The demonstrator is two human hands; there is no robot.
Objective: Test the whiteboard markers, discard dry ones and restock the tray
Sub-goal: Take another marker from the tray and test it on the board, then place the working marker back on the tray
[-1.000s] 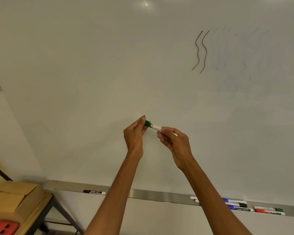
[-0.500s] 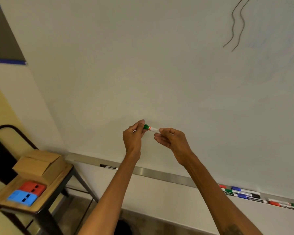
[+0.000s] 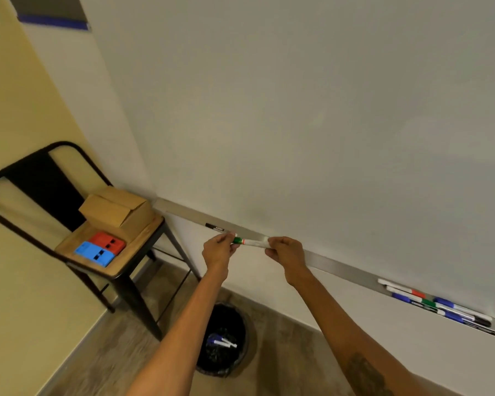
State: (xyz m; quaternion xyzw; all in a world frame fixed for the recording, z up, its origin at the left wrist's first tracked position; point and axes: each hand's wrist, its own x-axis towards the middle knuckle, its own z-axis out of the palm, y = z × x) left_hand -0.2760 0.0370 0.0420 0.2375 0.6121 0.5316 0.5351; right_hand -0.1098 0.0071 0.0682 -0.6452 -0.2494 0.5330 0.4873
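Just off the front edge of the tray (image 3: 340,268), the left hand (image 3: 218,250) pinches the green marker (image 3: 250,242) by its green end and the right hand (image 3: 285,251) grips its barrel. One black bin (image 3: 223,338) stands on open floor below. One black marker (image 3: 215,227) lies at the tray's left end.

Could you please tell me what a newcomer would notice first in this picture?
At the centre, the left hand and right hand each pinch one end of a green-capped marker, level before the tray. Directly below stands a black bin with markers inside; at left, a chair carries a cardboard box, a red block and a blue block.
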